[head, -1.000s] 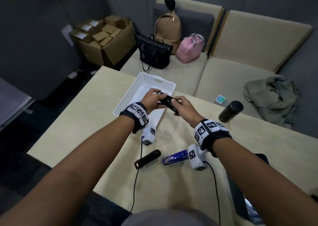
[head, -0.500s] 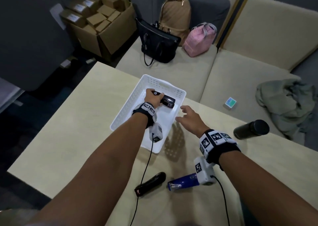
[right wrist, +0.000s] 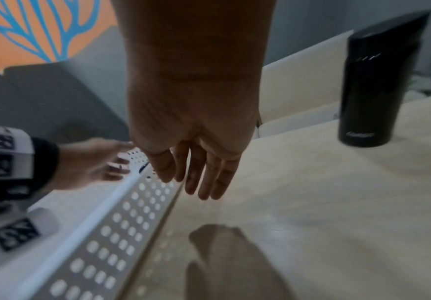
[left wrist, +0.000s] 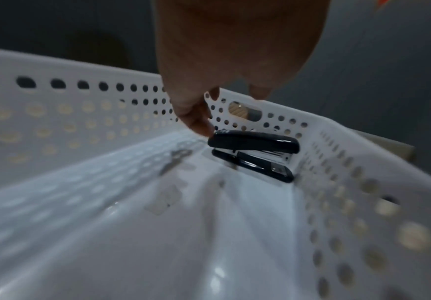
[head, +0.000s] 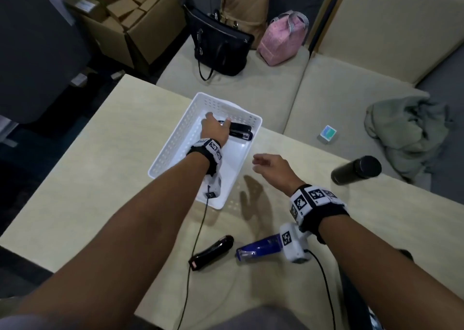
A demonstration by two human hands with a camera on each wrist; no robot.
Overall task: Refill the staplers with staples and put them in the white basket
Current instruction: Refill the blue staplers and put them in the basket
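A black stapler [head: 241, 132] [left wrist: 253, 142] lies in the far right corner of the white basket [head: 173, 139] [left wrist: 55, 113]. My left hand [head: 218, 118] [left wrist: 231, 112] is inside the basket with fingers spread; its thumb tip touches the stapler's back end and nothing is gripped. My right hand [head: 258, 162] [right wrist: 194, 182] hovers empty, fingers relaxed, over the table just right of the basket's wall [right wrist: 122, 223]. On the table near me lie a second black stapler [head: 211, 253] and a blue stapler [head: 258, 248]. Loose staple strips [left wrist: 176, 160] sit on the basket floor.
A black flask [head: 356, 170] [right wrist: 378, 81] stands at the table's right edge. Beyond the table is a sofa with a black handbag [head: 218, 46], a pink bag [head: 283, 41], a green cloth [head: 411, 134] and a small box [head: 328, 134]. Wrist-camera cables trail across the table's near side.
Both hands held the black stapler over the basket. My left hand carried it into the far right corner and loosened its hold. My right hand let go and drew back right.
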